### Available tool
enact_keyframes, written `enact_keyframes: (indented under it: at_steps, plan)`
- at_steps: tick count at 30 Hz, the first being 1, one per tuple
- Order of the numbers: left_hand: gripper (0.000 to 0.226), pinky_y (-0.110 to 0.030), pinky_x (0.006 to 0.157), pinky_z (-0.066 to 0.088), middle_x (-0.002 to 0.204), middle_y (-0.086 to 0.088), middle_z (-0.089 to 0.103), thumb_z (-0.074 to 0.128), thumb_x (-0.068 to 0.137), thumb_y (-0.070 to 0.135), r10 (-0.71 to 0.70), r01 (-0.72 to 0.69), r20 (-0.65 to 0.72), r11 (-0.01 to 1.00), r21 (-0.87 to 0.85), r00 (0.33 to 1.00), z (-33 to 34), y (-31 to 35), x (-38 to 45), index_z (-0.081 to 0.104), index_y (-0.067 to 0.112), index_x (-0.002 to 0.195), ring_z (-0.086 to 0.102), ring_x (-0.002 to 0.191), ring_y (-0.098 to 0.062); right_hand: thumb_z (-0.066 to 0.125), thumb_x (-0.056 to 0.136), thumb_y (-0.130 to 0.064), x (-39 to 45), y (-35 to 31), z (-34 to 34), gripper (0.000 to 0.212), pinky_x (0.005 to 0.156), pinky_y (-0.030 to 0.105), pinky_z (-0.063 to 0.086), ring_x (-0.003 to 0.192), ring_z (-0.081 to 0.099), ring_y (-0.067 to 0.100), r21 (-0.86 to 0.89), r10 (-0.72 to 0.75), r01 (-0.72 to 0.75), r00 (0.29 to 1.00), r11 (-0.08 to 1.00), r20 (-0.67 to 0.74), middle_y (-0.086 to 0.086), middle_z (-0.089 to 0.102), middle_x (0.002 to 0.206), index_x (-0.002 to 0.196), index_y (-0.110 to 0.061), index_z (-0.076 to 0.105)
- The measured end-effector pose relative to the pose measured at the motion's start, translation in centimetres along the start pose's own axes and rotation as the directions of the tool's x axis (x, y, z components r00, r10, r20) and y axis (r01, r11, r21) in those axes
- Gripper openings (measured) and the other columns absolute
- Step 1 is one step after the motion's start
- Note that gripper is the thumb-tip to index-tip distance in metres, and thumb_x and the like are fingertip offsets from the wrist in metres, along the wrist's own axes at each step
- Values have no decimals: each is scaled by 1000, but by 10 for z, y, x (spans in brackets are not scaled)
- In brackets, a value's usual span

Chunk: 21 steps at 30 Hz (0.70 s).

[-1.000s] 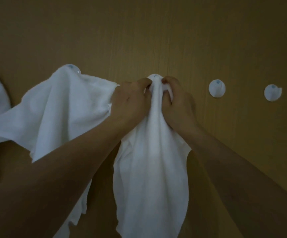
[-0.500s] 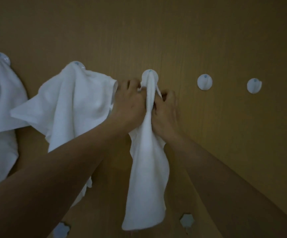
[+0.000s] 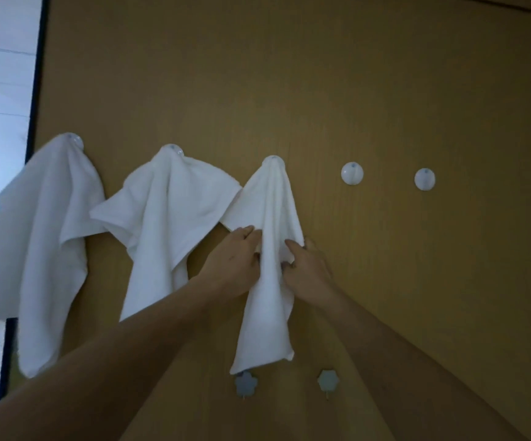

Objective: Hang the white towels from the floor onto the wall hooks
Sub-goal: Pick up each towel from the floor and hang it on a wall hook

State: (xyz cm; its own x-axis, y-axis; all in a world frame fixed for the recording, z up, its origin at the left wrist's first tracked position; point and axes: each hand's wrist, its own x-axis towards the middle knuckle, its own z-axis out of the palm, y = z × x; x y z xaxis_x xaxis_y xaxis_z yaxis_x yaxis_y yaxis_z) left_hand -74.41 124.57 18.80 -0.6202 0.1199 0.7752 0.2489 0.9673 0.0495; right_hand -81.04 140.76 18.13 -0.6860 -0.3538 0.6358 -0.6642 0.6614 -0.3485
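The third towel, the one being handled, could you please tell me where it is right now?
In the head view, the third towel hangs near centre from the third round hook, right of the second towel, between the left hand and right hand.

Three towels hung side by side on the wall [image 3: 321, 74]: left towel [image 3: 44, 249], middle towel [image 3: 168, 211], right towel [image 3: 270, 281]. Two bare hooks [image 3: 352, 173] [image 3: 424, 179] sat to their right, and two small hooks [image 3: 246, 384] [image 3: 328, 381] sat lower down, below the right towel.

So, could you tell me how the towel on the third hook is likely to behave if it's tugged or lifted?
The third towel is probably floppy: it hangs in soft folds from its hook. It seems light, since the small hook carries it. It could slip off if tugged sideways, as only a bunched bit sits over the hook while the left hand and right hand touch it.
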Motion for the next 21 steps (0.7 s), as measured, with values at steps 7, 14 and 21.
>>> enact_keyframes:
  at_steps: [7, 14, 21]
  plan:
    - [45, -37, 91, 48, 130, -11, 56, 48, 98, 22, -28, 23, 100, 998, 50, 995, -12, 25, -51, 48, 5, 139, 55, 114, -28, 50, 97, -28, -54, 8, 6, 50, 107, 41, 40, 131, 41, 28, 43, 74, -76, 996, 996, 40, 10, 32, 152, 145, -13, 43]
    - [47, -38, 93, 50, 142, -8, 49, 52, 96, 28, 90, -90, 132, 996, -2, 987, -18, 50, -72, 49, 15, 141, 53, 120, -27, 56, 92, -25, -113, 6, -20, 36, 86, 29, 45, 112, 55, 28, -20, 175, -174, 984, 984, 39, 10, 50, 130, 125, -11, 59]
    - [35, -42, 84, 53, 122, -8, 59, 54, 91, 20, 286, -261, 104, 943, -205, 953, -28, 73, -103, 62, 13, 124, 57, 108, -27, 58, 93, -34, -174, -15, -45, 57, 107, 32, 39, 131, 46, 27, -242, 324, -324, 945, 915, -42, 5, 45, 148, 147, -24, 44]
